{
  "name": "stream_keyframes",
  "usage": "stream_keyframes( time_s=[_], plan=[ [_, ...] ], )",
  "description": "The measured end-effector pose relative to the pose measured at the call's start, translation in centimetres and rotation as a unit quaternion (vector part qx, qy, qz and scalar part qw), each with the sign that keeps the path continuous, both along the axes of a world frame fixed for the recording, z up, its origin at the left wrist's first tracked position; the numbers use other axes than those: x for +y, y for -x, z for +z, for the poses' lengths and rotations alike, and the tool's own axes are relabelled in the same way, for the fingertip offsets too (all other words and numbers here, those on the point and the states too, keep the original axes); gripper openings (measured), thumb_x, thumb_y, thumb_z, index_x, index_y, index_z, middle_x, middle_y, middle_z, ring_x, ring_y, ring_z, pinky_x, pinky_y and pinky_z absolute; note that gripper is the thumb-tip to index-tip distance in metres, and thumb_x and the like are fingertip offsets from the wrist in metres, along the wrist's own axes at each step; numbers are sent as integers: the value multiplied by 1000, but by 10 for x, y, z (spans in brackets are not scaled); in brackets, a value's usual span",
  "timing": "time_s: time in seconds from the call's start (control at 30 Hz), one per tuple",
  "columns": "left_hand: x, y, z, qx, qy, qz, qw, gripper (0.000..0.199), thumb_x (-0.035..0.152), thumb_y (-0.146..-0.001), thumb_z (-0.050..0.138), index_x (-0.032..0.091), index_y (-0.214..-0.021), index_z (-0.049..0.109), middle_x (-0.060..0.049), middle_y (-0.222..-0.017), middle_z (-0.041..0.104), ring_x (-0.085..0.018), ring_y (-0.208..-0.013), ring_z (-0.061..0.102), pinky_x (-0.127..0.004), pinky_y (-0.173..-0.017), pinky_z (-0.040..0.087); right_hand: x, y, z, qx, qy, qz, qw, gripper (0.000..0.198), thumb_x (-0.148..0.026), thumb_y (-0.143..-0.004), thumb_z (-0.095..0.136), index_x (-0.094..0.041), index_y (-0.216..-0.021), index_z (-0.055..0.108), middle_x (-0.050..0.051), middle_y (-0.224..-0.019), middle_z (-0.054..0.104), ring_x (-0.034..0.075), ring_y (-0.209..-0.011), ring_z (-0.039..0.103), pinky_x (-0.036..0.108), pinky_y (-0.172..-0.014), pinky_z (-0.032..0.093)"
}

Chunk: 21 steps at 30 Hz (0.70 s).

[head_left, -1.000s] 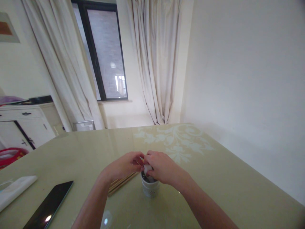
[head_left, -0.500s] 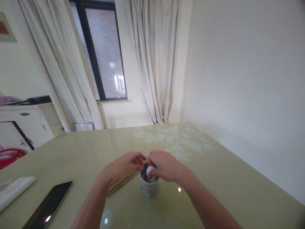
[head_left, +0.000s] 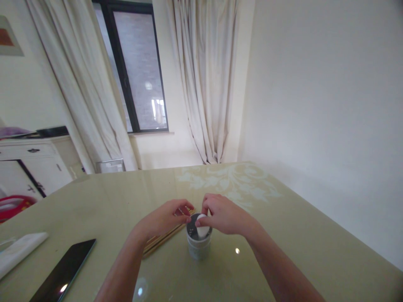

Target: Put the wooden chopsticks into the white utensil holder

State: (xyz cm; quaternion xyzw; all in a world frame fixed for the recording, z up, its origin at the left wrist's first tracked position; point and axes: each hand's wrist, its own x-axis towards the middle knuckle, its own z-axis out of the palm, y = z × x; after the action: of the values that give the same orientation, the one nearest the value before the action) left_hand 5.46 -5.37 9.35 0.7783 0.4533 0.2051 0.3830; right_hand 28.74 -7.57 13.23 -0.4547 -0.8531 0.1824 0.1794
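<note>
A small pale cylindrical cup (head_left: 199, 250) stands upright on the table, its dark inside showing small light specks. My right hand (head_left: 225, 216) reaches over it from the right, closed in a pinch on a smooth white rounded object (head_left: 203, 231) at the cup's mouth. The lower part of that object sits inside the rim; its kind is unclear. My left hand (head_left: 166, 218) is at the cup's left side, thumb and fingers curved and apart, the thumb tip by the rim. Under the left hand lies a bundle of thin wooden sticks, like chopsticks (head_left: 162, 241), partly covered.
The glossy greenish table (head_left: 280, 251) has a pale leaf pattern. A dark-screened tablet or phone (head_left: 67, 268) and a white flat object (head_left: 23, 251) lie at the left. Beyond are a white cabinet (head_left: 47, 163), a red item (head_left: 17, 207), curtains (head_left: 204, 84) and a window.
My right hand has risen slightly and shifted right with the white rounded object, which shows more of itself above the rim. My left hand has barely moved.
</note>
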Motion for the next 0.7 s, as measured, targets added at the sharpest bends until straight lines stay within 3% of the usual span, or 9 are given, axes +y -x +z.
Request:
stream_keyframes(
  time_s=[0.17,0.27,0.37,0.5,0.63,0.7],
  plan=[
    [-5,-10,19,-55,-143,47,987,36,46,-104,49,22,-105,76,-6,-109,80,-22,-102,71,-34,-93,53,-6,-20,24,146,-47,-36,987,23,-36,-90,78,-18,-78,70,-1,-78,63,15,-72,57,27,-67,41],
    [-15,-16,35,-102,-189,78,973,38,47,-105,49,22,-106,76,-4,-108,79,-21,-103,70,-32,-95,53,-9,-22,31,245,-33,-40,968,25,-40,-94,72,-20,-80,67,-4,-67,57,12,-61,53,26,-58,39],
    [-24,-19,45,-103,-188,54,975,34,45,-104,52,22,-104,77,-1,-96,78,-19,-92,69,-29,-86,53,-8,-16,30,319,-2,1,948,25,-43,-96,70,-20,-86,66,-4,-67,61,12,-61,57,24,-57,42],
    [-27,-16,48,-114,-159,38,980,31,42,-101,56,20,-101,78,-1,-91,78,-18,-89,68,-28,-83,53,-3,-7,23,360,4,15,933,22,-40,-92,75,-19,-87,69,-1,-77,69,14,-71,67,25,-66,53],
    [-16,-4,40,-130,-85,41,987,30,43,-90,67,19,-101,80,-5,-98,81,-22,-93,71,-32,-87,56,4,0,10,361,9,34,932,14,-31,-88,79,-19,-94,74,3,-96,73,18,-88,73,30,-82,60],
    [-6,6,31,-116,-85,55,988,28,43,-86,71,20,-97,82,-5,-99,82,-24,-95,73,-33,-89,56,6,3,2,357,5,45,933,16,-26,-89,78,-20,-104,74,5,-108,72,19,-97,74,33,-90,61]
  ],
)
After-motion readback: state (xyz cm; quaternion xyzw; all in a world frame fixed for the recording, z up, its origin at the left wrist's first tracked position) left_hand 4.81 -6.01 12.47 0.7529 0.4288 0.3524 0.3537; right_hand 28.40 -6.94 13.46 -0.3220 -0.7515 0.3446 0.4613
